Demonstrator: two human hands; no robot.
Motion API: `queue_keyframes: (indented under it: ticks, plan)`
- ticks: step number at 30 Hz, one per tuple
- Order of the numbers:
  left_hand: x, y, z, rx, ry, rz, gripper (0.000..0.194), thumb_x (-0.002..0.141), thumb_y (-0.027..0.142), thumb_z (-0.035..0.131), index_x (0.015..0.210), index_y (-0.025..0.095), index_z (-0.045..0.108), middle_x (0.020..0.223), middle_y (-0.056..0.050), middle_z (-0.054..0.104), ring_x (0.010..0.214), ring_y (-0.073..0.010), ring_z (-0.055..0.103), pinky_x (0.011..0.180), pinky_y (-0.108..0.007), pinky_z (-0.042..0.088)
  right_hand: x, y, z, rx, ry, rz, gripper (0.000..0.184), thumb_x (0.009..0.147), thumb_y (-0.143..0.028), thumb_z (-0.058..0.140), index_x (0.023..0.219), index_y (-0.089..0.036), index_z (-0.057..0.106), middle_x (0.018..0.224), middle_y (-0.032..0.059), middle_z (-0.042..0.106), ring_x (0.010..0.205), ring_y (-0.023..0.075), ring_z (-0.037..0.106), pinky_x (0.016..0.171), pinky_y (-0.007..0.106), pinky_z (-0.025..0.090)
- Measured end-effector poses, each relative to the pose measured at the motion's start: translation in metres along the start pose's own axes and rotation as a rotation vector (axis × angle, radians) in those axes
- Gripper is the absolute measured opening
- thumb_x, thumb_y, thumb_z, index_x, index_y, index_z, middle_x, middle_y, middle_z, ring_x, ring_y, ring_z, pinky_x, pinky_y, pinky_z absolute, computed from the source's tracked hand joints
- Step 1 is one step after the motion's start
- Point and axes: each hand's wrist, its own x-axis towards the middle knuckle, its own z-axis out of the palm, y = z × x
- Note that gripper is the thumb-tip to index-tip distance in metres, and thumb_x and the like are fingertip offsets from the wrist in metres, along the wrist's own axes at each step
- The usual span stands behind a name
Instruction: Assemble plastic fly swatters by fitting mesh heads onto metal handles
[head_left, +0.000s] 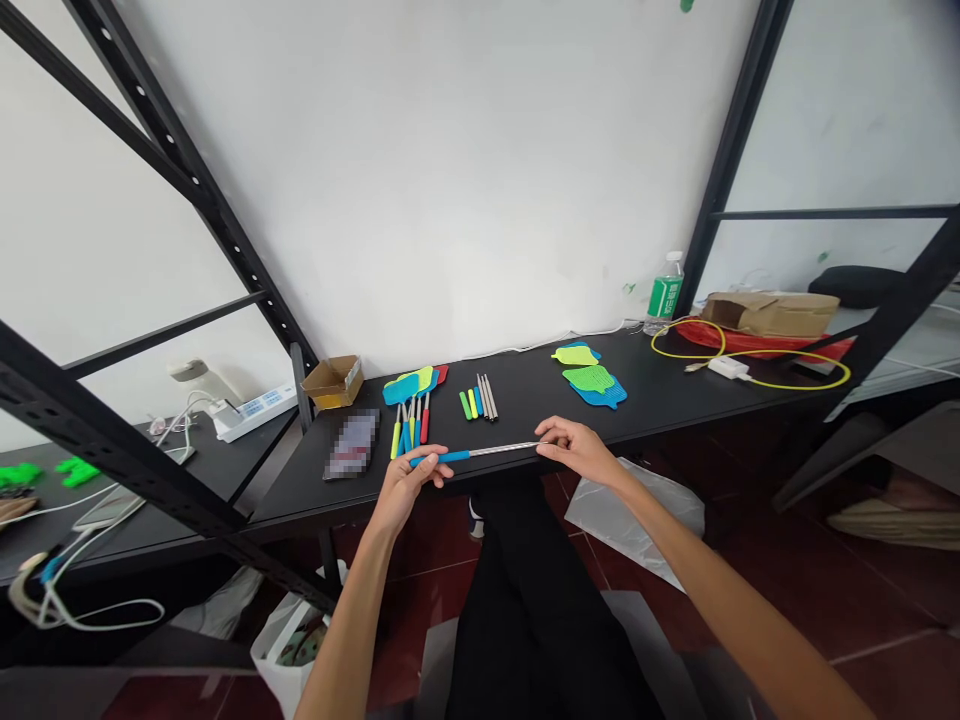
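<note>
In front of the table edge I hold a telescopic rod with a blue handle [455, 457] and a thin metal shaft [504, 449], nearly level. My left hand [409, 483] is closed round the blue handle. The fingertips of my right hand [574, 445] pinch the shaft's far end. Behind my left hand lie several fly swatters [403, 388] with blue, yellow and red heads and coloured handles. Loose green, yellow and blue handles [472, 403] lie beside several metal rods [487, 397]. Farther right are loose swatter heads, yellow [576, 356], green [589, 378] and blue [600, 395].
A small open cardboard box [332, 383] and a blurred packet [352, 444] are at the table's left. To the right stand a water bottle [665, 292], a yellow cable [795, 382] and a cardboard box [772, 312]. Black shelf posts [187, 180] frame the table.
</note>
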Motion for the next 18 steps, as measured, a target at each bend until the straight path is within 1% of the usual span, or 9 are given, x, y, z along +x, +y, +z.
queue_keyframes:
  ticks: [3, 5, 10, 11, 14, 15, 16, 18]
  plan:
    - [-0.0001, 0.0008, 0.0009, -0.002, 0.005, -0.002, 0.035, 0.086, 0.041, 0.072, 0.107, 0.013, 0.072, 0.079, -0.009, 0.075, 0.064, -0.0149, 0.061, 0.067, -0.027, 0.05, -0.0005, 0.001, 0.0004, -0.007, 0.004, -0.02, 0.02, 0.083, -0.043, 0.068, 0.089, -0.024, 0.065, 0.08, -0.0022, 0.07, 0.059, 0.0128, 0.047, 0.062, 0.027, 0.036]
    - [-0.0001, 0.0009, 0.0012, -0.002, 0.004, -0.002, 0.035, 0.087, 0.041, 0.072, 0.107, 0.013, 0.072, 0.079, -0.009, 0.075, 0.065, -0.0148, 0.061, 0.067, -0.027, 0.05, -0.0008, -0.0004, 0.0001, -0.001, -0.016, -0.022, 0.022, 0.086, -0.045, 0.065, 0.085, -0.023, 0.066, 0.076, -0.0014, 0.07, 0.06, 0.0135, 0.049, 0.062, 0.027, 0.035]
    - [-0.0003, 0.0007, 0.0007, -0.004, 0.006, 0.004, 0.036, 0.086, 0.041, 0.073, 0.107, 0.012, 0.072, 0.078, -0.009, 0.074, 0.064, -0.0154, 0.062, 0.067, -0.028, 0.05, -0.0006, -0.0056, -0.0008, -0.083, -0.018, -0.02, 0.046, 0.095, -0.054, 0.048, 0.072, -0.021, 0.071, 0.073, 0.0019, 0.071, 0.06, 0.015, 0.052, 0.062, 0.029, 0.035]
    - [-0.0004, 0.0007, 0.0005, -0.005, 0.007, 0.005, 0.036, 0.086, 0.041, 0.073, 0.107, 0.012, 0.072, 0.079, -0.009, 0.074, 0.065, -0.0155, 0.062, 0.067, -0.028, 0.05, -0.0004, -0.0057, -0.0008, -0.081, -0.019, -0.016, 0.046, 0.095, -0.055, 0.048, 0.073, -0.022, 0.072, 0.073, 0.0021, 0.072, 0.06, 0.0152, 0.052, 0.062, 0.029, 0.035]
    - [-0.0001, 0.0, -0.0002, -0.005, 0.003, 0.005, 0.036, 0.087, 0.04, 0.072, 0.108, 0.012, 0.072, 0.08, -0.01, 0.075, 0.065, -0.0154, 0.061, 0.067, -0.029, 0.05, -0.0002, -0.0042, -0.0002, -0.03, -0.019, 0.009, 0.032, 0.087, -0.053, 0.06, 0.094, -0.024, 0.072, 0.083, 0.0014, 0.074, 0.06, 0.0152, 0.05, 0.062, 0.029, 0.037]
    - [0.0001, -0.0004, -0.0005, -0.003, 0.002, 0.004, 0.036, 0.087, 0.04, 0.072, 0.108, 0.012, 0.072, 0.08, -0.009, 0.075, 0.065, -0.0153, 0.061, 0.067, -0.028, 0.05, -0.0003, -0.0033, 0.0, -0.019, -0.011, 0.012, 0.031, 0.084, -0.052, 0.064, 0.099, -0.025, 0.07, 0.086, 0.0011, 0.074, 0.06, 0.0148, 0.049, 0.062, 0.029, 0.038]
    - [0.0002, -0.0008, -0.0006, -0.002, 0.002, 0.003, 0.035, 0.087, 0.04, 0.072, 0.108, 0.012, 0.072, 0.08, -0.009, 0.075, 0.065, -0.0153, 0.061, 0.067, -0.028, 0.05, -0.0003, -0.0024, 0.0002, -0.015, -0.001, 0.01, 0.031, 0.082, -0.05, 0.067, 0.1, -0.025, 0.069, 0.087, 0.0007, 0.074, 0.06, 0.0143, 0.048, 0.063, 0.029, 0.039]
    - [0.0004, -0.0011, -0.0007, -0.003, 0.004, 0.002, 0.035, 0.087, 0.041, 0.072, 0.108, 0.013, 0.072, 0.08, -0.009, 0.075, 0.065, -0.0153, 0.062, 0.067, -0.028, 0.05, -0.0005, -0.0011, 0.0005, -0.019, 0.008, -0.004, 0.027, 0.08, -0.048, 0.068, 0.094, -0.024, 0.067, 0.085, -0.0001, 0.072, 0.059, 0.0134, 0.046, 0.062, 0.029, 0.038]
